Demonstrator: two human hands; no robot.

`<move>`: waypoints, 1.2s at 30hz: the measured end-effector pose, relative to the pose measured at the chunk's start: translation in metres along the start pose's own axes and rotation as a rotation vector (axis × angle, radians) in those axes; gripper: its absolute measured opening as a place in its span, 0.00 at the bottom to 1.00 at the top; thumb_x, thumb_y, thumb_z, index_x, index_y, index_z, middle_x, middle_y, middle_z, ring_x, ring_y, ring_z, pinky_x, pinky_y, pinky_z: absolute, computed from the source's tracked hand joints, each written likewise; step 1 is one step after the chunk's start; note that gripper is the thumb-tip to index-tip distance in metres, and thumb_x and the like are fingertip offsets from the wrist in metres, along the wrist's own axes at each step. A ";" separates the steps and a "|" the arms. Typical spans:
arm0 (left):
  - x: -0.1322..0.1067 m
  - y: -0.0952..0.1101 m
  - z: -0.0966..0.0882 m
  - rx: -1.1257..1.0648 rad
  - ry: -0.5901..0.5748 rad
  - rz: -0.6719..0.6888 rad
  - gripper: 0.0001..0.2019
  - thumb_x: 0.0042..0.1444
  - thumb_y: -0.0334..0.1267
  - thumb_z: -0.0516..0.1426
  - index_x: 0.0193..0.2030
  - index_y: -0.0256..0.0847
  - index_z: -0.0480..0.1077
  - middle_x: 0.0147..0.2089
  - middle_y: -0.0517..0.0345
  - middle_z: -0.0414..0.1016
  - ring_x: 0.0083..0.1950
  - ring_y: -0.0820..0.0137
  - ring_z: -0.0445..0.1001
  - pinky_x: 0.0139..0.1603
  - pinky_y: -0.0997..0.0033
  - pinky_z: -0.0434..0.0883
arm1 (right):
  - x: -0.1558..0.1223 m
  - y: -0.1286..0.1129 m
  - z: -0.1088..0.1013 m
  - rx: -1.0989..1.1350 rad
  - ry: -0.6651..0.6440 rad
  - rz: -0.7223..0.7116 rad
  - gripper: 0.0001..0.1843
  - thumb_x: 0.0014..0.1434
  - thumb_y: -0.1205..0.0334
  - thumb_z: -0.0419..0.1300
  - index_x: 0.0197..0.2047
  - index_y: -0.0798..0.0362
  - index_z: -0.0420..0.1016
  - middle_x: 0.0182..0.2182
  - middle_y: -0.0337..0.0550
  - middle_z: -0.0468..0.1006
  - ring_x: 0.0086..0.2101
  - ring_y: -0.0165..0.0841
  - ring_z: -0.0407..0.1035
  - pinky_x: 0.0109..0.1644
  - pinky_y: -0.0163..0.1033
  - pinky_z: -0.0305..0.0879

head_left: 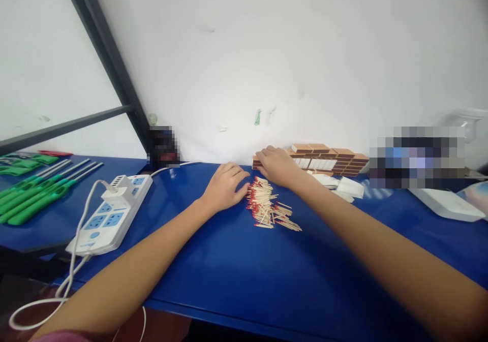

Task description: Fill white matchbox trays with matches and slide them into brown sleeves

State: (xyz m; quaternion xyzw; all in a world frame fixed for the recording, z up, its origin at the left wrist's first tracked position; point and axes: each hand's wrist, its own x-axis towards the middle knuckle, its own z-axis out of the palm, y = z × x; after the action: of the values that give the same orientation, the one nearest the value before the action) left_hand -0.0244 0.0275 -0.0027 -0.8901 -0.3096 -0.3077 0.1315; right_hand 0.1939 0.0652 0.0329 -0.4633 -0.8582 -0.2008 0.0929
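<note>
A loose pile of wooden matches (263,202) with red heads lies on the blue table, some fanned out toward the lower right. My left hand (225,185) rests just left of the pile, thumb and fingers apart, with nothing seen in it. Beyond the pile, my right hand (278,166) has its fingers bent around the end of a brown matchbox (256,162) at the left of a row. More matchboxes (345,161) are stacked against the wall to the right, partly hidden by this hand. White paper-like pieces (348,187) lie in front of the stack.
On the left lie a white power strip (114,215) with a plugged-in charger and cable, and several green long-nosed lighters (41,194). A dark metal frame (110,62) slants up the wall. At right sits a flat white box (448,205) near a blurred object.
</note>
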 end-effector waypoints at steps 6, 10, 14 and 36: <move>-0.001 0.000 0.001 -0.002 0.009 0.018 0.12 0.67 0.39 0.56 0.53 0.37 0.75 0.49 0.47 0.79 0.55 0.58 0.73 0.57 0.55 0.70 | 0.023 0.003 0.020 -0.053 -0.058 0.114 0.18 0.65 0.57 0.60 0.52 0.61 0.76 0.48 0.66 0.77 0.51 0.55 0.67 0.51 0.52 0.63; -0.001 0.002 0.001 -0.004 0.013 0.025 0.11 0.67 0.39 0.57 0.52 0.38 0.75 0.48 0.48 0.79 0.54 0.58 0.73 0.56 0.55 0.71 | 0.020 0.007 0.019 -0.052 -0.057 0.116 0.18 0.65 0.52 0.63 0.47 0.60 0.77 0.48 0.64 0.76 0.51 0.53 0.66 0.51 0.50 0.64; 0.001 0.003 -0.002 0.004 0.073 -0.031 0.14 0.68 0.40 0.56 0.57 0.37 0.73 0.51 0.46 0.78 0.55 0.56 0.73 0.57 0.53 0.71 | 0.004 0.004 -0.001 -0.023 0.009 0.069 0.18 0.65 0.55 0.64 0.51 0.61 0.75 0.49 0.62 0.75 0.53 0.53 0.66 0.54 0.51 0.64; 0.007 0.058 -0.011 -0.347 0.251 -0.043 0.17 0.62 0.43 0.66 0.55 0.40 0.73 0.50 0.50 0.81 0.50 0.63 0.76 0.52 0.57 0.75 | -0.124 -0.036 -0.025 1.213 0.282 0.400 0.24 0.61 0.51 0.68 0.56 0.50 0.68 0.47 0.49 0.77 0.36 0.36 0.73 0.35 0.42 0.74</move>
State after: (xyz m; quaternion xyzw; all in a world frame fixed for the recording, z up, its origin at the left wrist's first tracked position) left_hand 0.0118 -0.0191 0.0072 -0.8473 -0.2520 -0.4675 0.0075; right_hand 0.2323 -0.0572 0.0037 -0.4487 -0.6959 0.2815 0.4849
